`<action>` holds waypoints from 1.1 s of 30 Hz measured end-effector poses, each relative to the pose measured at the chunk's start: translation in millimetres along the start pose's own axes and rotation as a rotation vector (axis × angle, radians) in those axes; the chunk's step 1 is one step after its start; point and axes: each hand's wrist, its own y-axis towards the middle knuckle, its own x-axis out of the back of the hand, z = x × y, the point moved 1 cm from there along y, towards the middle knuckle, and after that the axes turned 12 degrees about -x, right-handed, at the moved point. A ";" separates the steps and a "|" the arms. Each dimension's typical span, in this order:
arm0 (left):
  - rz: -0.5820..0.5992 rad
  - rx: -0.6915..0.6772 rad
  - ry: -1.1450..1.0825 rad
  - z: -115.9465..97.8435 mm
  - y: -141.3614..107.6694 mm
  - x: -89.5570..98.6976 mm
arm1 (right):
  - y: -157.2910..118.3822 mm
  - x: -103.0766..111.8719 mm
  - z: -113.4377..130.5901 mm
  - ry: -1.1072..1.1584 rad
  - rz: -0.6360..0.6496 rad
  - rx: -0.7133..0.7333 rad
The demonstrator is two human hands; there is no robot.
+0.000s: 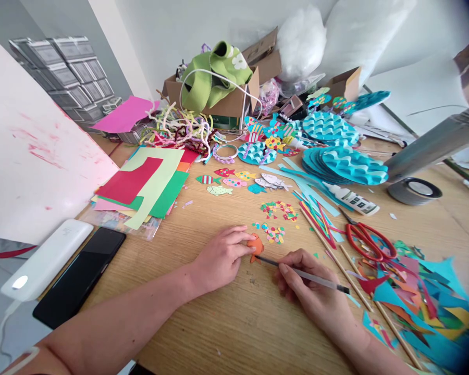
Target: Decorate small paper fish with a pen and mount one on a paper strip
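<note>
A small orange paper fish (257,244) lies on the wooden table. My left hand (227,255) rests flat beside it, its fingertips pressing on the fish's left side. In my right hand (310,284) is a pen (316,279) with a clear barrel, its tip touching the fish near the tail. Just beyond the fish are small paper dots (275,234) and a patch of tiny paper triangles (279,210). Finished-looking coloured paper fish (234,182) with dots and stripes lie farther back, by some grey-white fish cutouts (272,180).
Red-handled scissors (369,242), wooden sticks (359,278) and paper scraps (426,307) lie at right. A glue bottle (352,199) sits by blue wavy discs (347,164). At left are coloured sheets (168,187), a black phone (80,276) and a white power bank (49,260).
</note>
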 end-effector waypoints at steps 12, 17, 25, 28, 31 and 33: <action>0.000 -0.002 -0.008 0.5 -0.7 -1.2 | 0.2 -0.9 1.6 0.018 0.004 -0.012; -0.004 0.000 -0.007 0.9 -0.8 -1.3 | 0.3 -0.5 1.3 0.002 -0.006 -0.018; -0.010 -0.004 0.001 1.5 -0.7 -1.4 | 0.5 0.4 0.2 0.008 0.003 -0.011; 0.002 -0.004 0.002 1.0 -0.4 -0.9 | 0.5 0.3 -0.1 0.008 0.002 -0.015; -0.001 -0.004 0.004 0.7 -0.2 -0.3 | 1.5 -0.3 -1.2 0.005 0.010 -0.011; -0.008 -0.007 0.005 0.6 -0.3 -0.2 | 1.9 -0.5 -2.0 0.008 0.018 -0.007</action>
